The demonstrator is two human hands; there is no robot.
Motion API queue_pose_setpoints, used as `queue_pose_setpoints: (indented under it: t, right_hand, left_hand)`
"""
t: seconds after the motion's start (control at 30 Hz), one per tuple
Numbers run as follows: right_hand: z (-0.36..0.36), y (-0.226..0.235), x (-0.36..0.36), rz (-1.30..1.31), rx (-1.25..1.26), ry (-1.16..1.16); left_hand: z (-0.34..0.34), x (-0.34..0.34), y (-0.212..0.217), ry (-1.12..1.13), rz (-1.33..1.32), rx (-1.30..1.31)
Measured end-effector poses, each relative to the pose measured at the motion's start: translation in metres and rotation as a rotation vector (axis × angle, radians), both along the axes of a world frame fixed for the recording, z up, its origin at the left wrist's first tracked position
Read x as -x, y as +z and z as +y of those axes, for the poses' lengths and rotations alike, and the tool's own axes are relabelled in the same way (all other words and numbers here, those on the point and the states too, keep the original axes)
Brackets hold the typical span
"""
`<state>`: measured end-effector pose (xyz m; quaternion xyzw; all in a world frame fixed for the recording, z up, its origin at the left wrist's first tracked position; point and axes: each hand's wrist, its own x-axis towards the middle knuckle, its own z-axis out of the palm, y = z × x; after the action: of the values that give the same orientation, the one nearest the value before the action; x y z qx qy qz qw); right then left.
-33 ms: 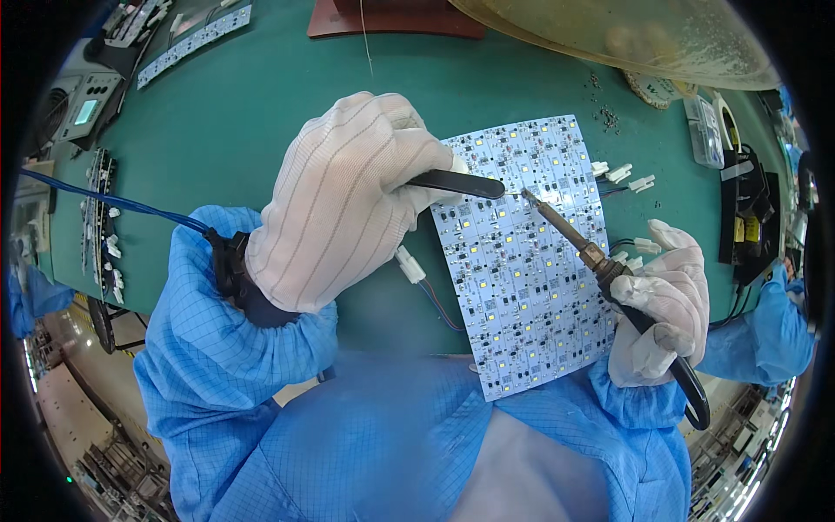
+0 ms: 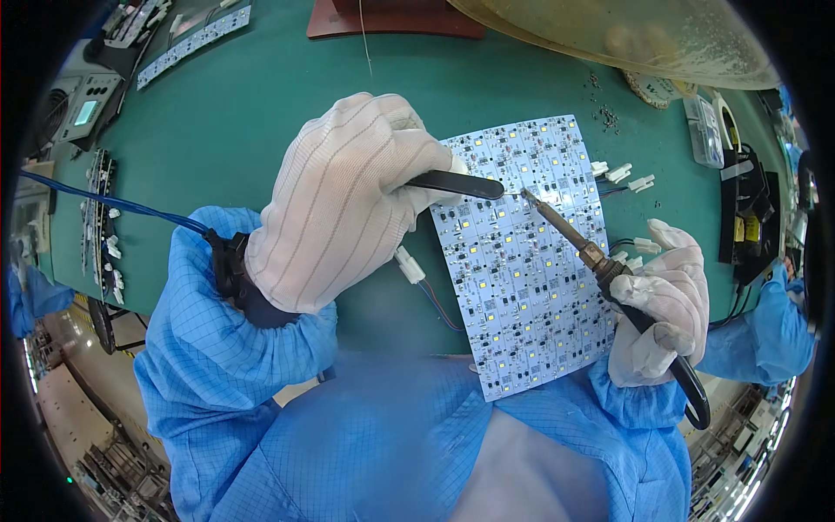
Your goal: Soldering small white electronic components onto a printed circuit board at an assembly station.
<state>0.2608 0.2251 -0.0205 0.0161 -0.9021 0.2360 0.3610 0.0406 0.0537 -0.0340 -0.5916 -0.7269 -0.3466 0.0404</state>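
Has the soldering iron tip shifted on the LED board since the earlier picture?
No. The soldering iron tip sits at the same spot on the LED board, near its upper middle.

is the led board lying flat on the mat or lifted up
Mostly flat: the LED board rests on the green mat, its near end overhanging the table edge.

Dark green matted bench (image 2: pixel 261 104) filling most of view. Grey box-shaped instrument with small lit screen (image 2: pixel 83 109) at ten o'clock. Reddish-brown flat board (image 2: pixel 391 22) at twelve. Pale workshop floor (image 2: pixel 61 409) at eight, beyond bench edge.
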Motion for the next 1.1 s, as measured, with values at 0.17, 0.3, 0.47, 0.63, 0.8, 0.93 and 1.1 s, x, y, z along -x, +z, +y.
queue_pose_setpoints:
  t: [0.17, 0.3, 0.47, 0.63, 0.8, 0.93, 1.1]
  right_hand:
    - [-0.0008, 0.0023, -0.0047, -0.001, -0.002, 0.009]
    - [-0.0019, 0.0019, -0.0034, 0.019, -0.003, -0.009]
    - [-0.0022, 0.002, -0.0014, 0.021, 0.003, -0.016]
    - [-0.0014, 0.0027, -0.0046, 0.003, 0.006, -0.004]
    - [0.0, -0.0009, -0.0028, 0.052, 0.025, 0.01]
    - [-0.0001, 0.0006, -0.0031, 0.027, 0.031, 0.015]
    - [-0.0004, 0.0007, -0.0031, 0.022, 0.039, 0.018]
  left_hand:
    - [-0.0011, -0.0035, 0.0024, 0.0, 0.006, -0.015]
    - [-0.0011, -0.0037, 0.0039, 0.0, 0.016, -0.018]
    - [-0.0009, -0.001, 0.0033, -0.014, 0.003, -0.011]
    - [-0.0014, -0.0019, 0.0063, 0.008, 0.015, -0.007]
    - [-0.001, -0.0028, 0.0069, 0.013, 0.002, -0.016]
    - [-0.0012, -0.0025, 0.0061, 0.001, -0.003, -0.012]
    - [-0.0002, -0.004, 0.0057, 0.009, 0.005, -0.006]
